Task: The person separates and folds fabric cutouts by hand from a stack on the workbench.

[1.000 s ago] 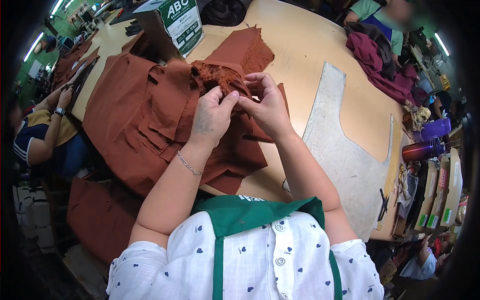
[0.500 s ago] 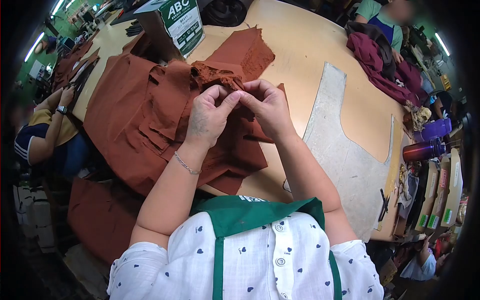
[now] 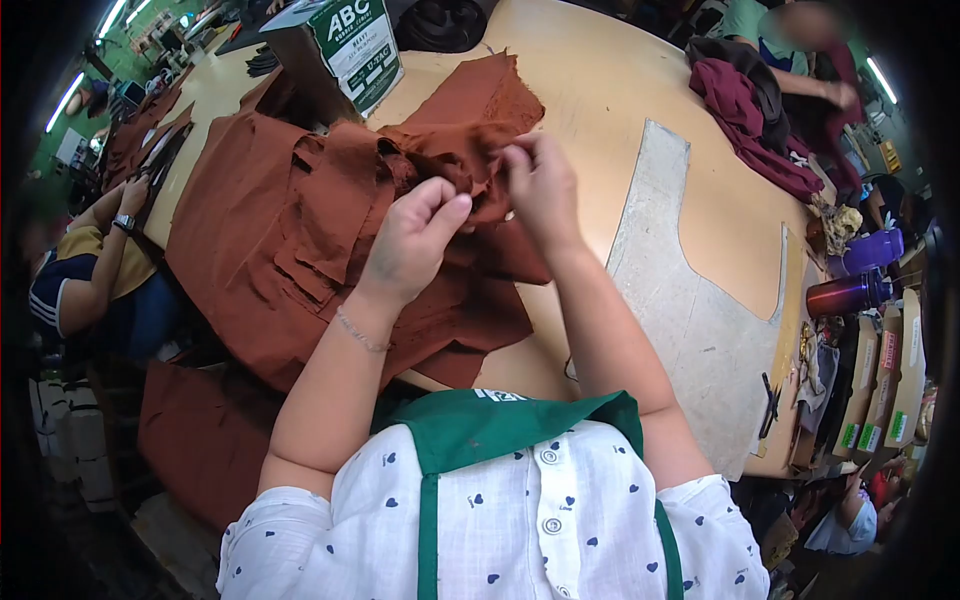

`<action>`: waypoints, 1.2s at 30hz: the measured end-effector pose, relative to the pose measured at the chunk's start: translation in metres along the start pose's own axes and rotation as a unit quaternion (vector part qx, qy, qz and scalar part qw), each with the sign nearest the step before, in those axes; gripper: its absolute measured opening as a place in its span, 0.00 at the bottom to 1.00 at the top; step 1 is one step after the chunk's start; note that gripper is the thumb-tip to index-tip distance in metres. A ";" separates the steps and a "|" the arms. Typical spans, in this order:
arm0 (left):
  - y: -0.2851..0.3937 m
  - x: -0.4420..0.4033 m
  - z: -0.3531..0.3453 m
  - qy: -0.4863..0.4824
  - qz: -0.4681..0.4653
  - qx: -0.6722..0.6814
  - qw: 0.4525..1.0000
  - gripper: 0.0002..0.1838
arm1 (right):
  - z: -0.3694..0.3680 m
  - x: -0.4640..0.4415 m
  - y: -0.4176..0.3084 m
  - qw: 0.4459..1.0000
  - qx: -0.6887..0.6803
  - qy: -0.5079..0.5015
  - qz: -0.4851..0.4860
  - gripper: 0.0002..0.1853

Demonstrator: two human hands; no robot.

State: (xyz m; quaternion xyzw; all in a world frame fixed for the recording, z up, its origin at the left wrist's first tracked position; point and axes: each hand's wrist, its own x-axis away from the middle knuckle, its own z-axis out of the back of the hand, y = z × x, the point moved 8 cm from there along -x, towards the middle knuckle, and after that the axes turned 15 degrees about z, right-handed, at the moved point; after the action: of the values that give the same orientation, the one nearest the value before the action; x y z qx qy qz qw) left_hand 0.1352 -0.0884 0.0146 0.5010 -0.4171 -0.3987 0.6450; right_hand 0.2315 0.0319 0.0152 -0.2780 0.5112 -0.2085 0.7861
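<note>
A heap of rust-brown fabric [image 3: 260,220] lies in folds on the table and hangs over its near edge. My left hand [image 3: 420,235] is closed on a fold of it, thumb pressed against the curled fingers. To its right, my right hand [image 3: 540,185] pinches another part of the same fabric, its fingers bent and a little blurred. Between the hands the cloth is bunched and raised. Beyond them a flat strip with frayed edges reaches toward the upper right.
A green and white ABC cement can [image 3: 345,55] stands behind the heap. Right of my arm lies a large grey pattern piece [image 3: 680,300]. Maroon cloth [image 3: 745,125] sits by a co-worker at the far right, near a red tumbler [image 3: 845,295]. Another person [image 3: 100,250] works at left.
My hands, earlier pinched together, have moved apart, the right one up and to the right. The frayed edge between them is now folded over. At far right, the co-worker's arm has swung outward.
</note>
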 end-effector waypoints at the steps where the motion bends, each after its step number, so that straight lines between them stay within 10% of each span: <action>1: 0.004 0.009 0.001 -0.001 -0.014 0.051 0.999 0.07 | 0.005 -0.002 0.035 0.998 -0.006 0.020 -0.059 0.08; 2: 0.008 0.020 0.002 -0.002 -0.028 0.099 0.995 0.08 | 0.002 0.007 0.084 0.971 -0.141 0.046 -0.185 0.08; 13: -0.011 0.014 0.019 0.044 0.028 0.198 0.979 0.03 | -0.018 -0.002 -0.003 0.966 -0.229 -0.096 0.070 0.20; 18: -0.011 0.008 0.015 0.085 0.027 0.059 0.994 0.05 | -0.030 0.020 -0.001 0.870 -0.442 -0.150 -0.158 0.08; 25: -0.017 0.001 0.014 0.103 -0.013 0.070 0.992 0.09 | -0.034 0.019 -0.026 0.947 -0.222 -0.230 0.017 0.09; 29: -0.001 0.021 0.024 0.084 -0.044 0.075 0.993 0.08 | -0.013 -0.001 0.016 0.990 -0.096 -0.064 0.081 0.06; 33: 0.007 0.049 0.055 0.072 0.001 0.316 0.946 0.06 | -0.004 -0.010 0.042 0.996 -0.081 -0.047 -0.011 0.07; 36: -0.009 0.053 0.067 0.096 0.006 0.245 0.965 0.05 | -0.015 -0.006 0.048 0.992 -0.104 -0.054 -0.039 0.09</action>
State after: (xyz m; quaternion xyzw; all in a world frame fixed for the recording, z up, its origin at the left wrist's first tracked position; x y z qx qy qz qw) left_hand 0.0892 -0.1601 0.0229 0.6769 -0.4416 -0.2306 0.5419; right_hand 0.2176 0.0683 -0.0164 -0.3886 0.4758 -0.1690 0.7707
